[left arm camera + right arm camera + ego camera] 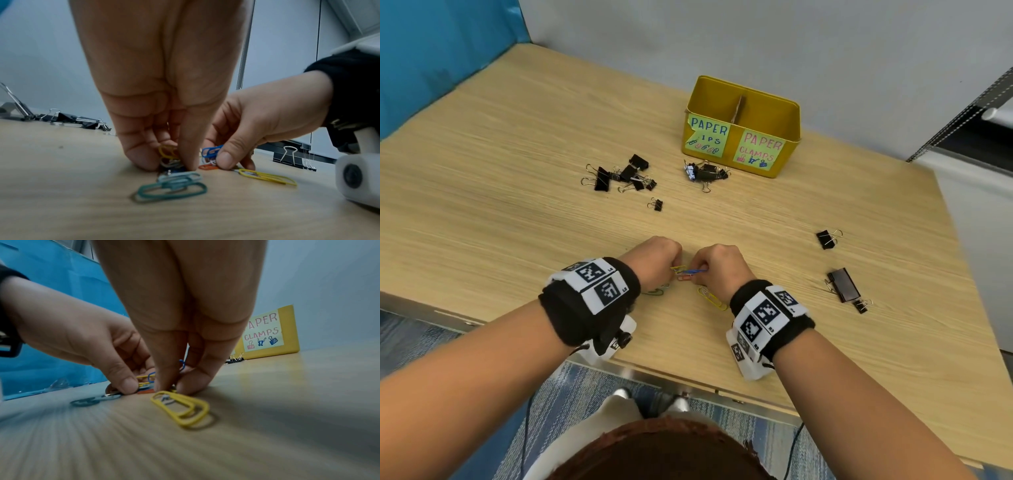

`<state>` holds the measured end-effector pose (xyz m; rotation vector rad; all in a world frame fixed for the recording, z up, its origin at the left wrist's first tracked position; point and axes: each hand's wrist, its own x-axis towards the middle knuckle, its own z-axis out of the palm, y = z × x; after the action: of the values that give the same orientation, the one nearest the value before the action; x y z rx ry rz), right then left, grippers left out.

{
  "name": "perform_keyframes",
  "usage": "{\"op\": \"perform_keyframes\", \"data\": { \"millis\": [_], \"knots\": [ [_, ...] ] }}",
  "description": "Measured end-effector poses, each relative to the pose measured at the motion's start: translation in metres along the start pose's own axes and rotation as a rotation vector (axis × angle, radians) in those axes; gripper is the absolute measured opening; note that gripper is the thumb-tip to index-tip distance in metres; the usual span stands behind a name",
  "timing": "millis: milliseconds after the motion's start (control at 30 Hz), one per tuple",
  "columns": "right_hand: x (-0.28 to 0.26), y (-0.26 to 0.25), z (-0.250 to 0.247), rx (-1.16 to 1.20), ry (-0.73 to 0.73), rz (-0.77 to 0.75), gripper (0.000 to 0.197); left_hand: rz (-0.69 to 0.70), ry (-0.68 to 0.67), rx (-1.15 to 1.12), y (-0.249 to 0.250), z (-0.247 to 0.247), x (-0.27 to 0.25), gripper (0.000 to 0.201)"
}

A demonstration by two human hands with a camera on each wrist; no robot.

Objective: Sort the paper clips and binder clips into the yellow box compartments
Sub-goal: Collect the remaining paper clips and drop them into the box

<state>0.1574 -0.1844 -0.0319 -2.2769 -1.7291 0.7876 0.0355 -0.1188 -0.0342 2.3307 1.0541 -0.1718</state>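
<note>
A green paper clip (171, 191) lies nearest the left wrist camera, flat on the worktop (517, 240), and a yellow paper clip (180, 408) nearest the right wrist camera. The small heap of coloured paper clips (683, 272) is worked from both sides near the front edge: a few clips are pinched by the curled fingertips of the left hand (654, 260), and a blue clip (211, 151) is pinched by the right hand (717, 267). The clips would best be gathered into one bunch and lifted clear together, so that none is dragged or dropped. The yellow box (743, 126) stands well apart at the back, split by a divider into a left compartment labelled for paper clips and a right for clamps; their contents cannot be seen. Black binder clips (619, 176) lie scattered before it.
</note>
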Motion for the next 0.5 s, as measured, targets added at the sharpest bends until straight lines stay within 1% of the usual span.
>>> {"op": "perform_keyframes", "data": {
  "millis": [100, 167, 267, 333, 433, 500],
  "knots": [
    [0.004, 0.005, -0.004, 0.002, 0.007, -0.018, 0.018, 0.002, -0.014, -0.022, -0.001, -0.003, 0.002, 0.019],
    [0.008, 0.009, -0.008, 0.033, -0.013, -0.001, 0.018, 0.000, -0.019, -0.053, -0.003, -0.007, 0.006, 0.020],
    [0.016, 0.016, -0.014, 0.188, -0.063, 0.052, 0.017, -0.004, -0.018, -0.104, -0.006, -0.014, 0.013, 0.018],
    [0.023, 0.020, -0.020, 0.316, -0.068, 0.089, 0.016, 0.001, -0.020, -0.150, -0.009, -0.019, 0.019, 0.015],
    [0.036, 0.024, -0.035, 0.491, -0.022, 0.125, 0.019, 0.000, -0.025, -0.302, -0.014, -0.032, 0.032, 0.011],
    [0.050, 0.025, -0.052, 0.575, 0.037, 0.105, 0.018, 0.003, 0.000, -0.432, -0.013, -0.049, 0.044, 0.018]
  ]
}}
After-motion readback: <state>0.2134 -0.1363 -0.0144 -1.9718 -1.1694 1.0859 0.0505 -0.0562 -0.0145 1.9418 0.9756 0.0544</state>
